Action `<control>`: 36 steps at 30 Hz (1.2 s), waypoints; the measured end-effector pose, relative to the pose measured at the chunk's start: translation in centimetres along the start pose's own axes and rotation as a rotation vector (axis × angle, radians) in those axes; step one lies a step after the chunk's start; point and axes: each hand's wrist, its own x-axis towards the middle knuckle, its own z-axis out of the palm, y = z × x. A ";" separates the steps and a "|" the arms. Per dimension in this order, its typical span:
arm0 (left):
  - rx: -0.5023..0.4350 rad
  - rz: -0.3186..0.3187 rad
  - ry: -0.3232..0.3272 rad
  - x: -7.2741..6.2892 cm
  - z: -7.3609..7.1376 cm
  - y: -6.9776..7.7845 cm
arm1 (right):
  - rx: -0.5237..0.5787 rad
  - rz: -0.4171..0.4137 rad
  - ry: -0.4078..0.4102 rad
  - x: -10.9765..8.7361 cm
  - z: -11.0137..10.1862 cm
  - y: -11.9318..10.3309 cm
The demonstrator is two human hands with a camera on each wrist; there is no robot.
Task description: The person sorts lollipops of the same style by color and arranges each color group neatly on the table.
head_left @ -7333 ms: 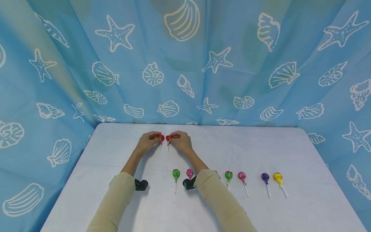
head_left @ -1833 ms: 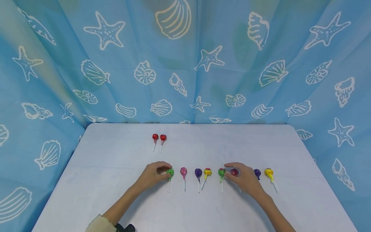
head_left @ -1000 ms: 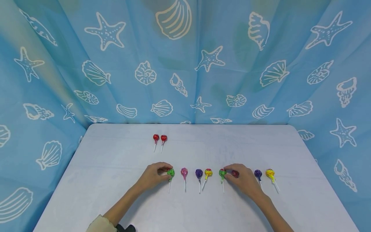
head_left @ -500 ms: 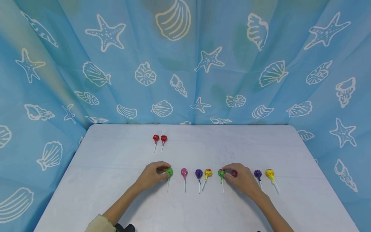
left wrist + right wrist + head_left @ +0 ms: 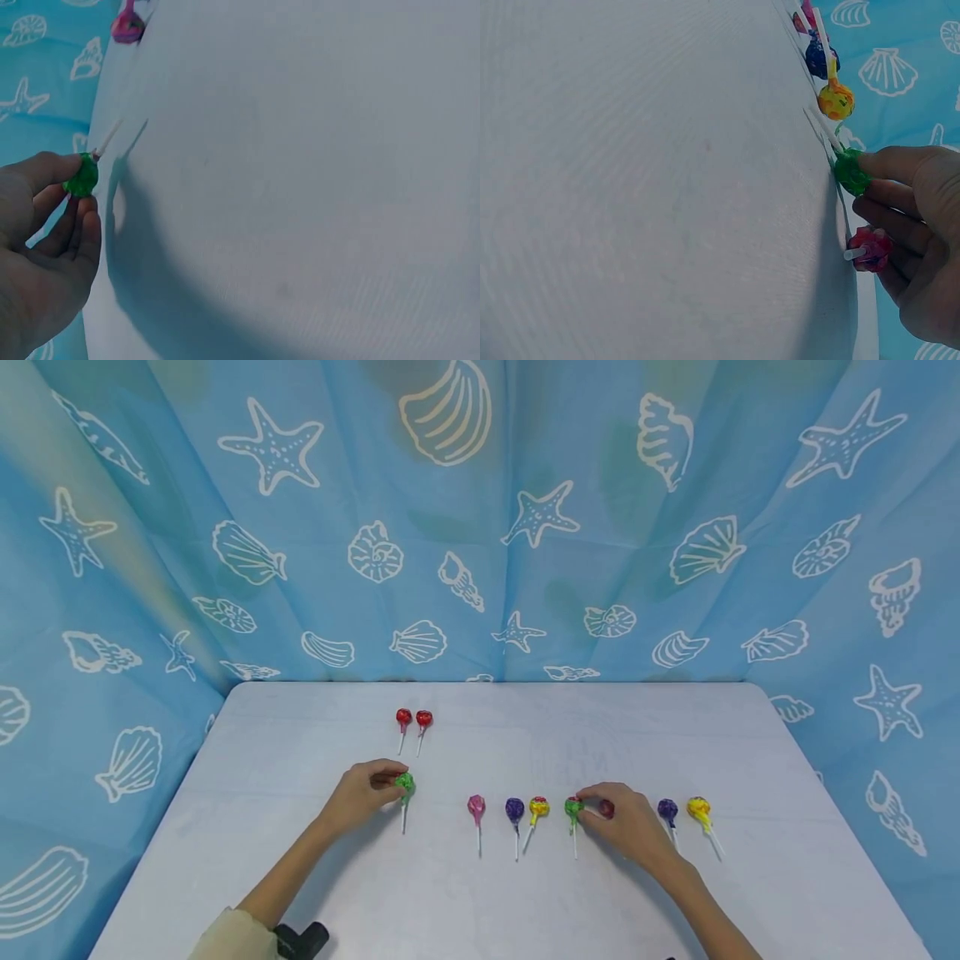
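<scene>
Left green lollipop (image 5: 405,782) is sitting on the near side of two red lollipops (image 5: 403,717) (image 5: 424,719), well to the left of the other candies. Left hand (image 5: 360,795) is pinching it by the wrapped top, leaving the white stick (image 5: 111,136) free. In the left wrist view, stick and shadow (image 5: 137,135) are showing apart, suggesting that the candy is being held off the white table (image 5: 300,735).

Right hand (image 5: 630,827) is clamping the right green lollipop (image 5: 573,807) by its top; whether that candy is touching the table cannot be told. A dark pink lollipop (image 5: 870,250) is lying just beside it, partly beneath the hand; contact with the hand cannot be confirmed. Between the hands, a light pink lollipop (image 5: 476,805), a purple lollipop (image 5: 514,810) and a yellow lollipop (image 5: 538,807) are lying in a row.

Cautions (judgement):
- Slip: the smooth, round wrapper is offering little flat surface, so a loosening pinch could be letting either green candy drop or roll.
- Swing: the free stick could be catching a red stick if the left hand is travelling too low.
- Disturbance: the right hand's spare fingers could be nudging the dark pink lollipop during lifting.
</scene>
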 end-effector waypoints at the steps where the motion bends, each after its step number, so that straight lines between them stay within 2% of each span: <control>1: 0.011 -0.003 0.007 0.1 -0.3 -0.1 | 0.002 -0.001 -0.001 0.0 0.0 0.0; 10: 0.059 -0.020 0.019 0.4 -1.5 -0.7 | 0.001 0.003 -0.015 0.2 0.0 -0.2; 22: 0.091 -0.035 0.010 1.3 -1.7 -1.3 | -0.006 0.010 -0.040 0.4 -0.1 -0.3; 36: 0.090 -0.015 0.039 1.1 -1.6 -1.5 | -0.009 0.025 -0.059 0.5 0.2 -0.3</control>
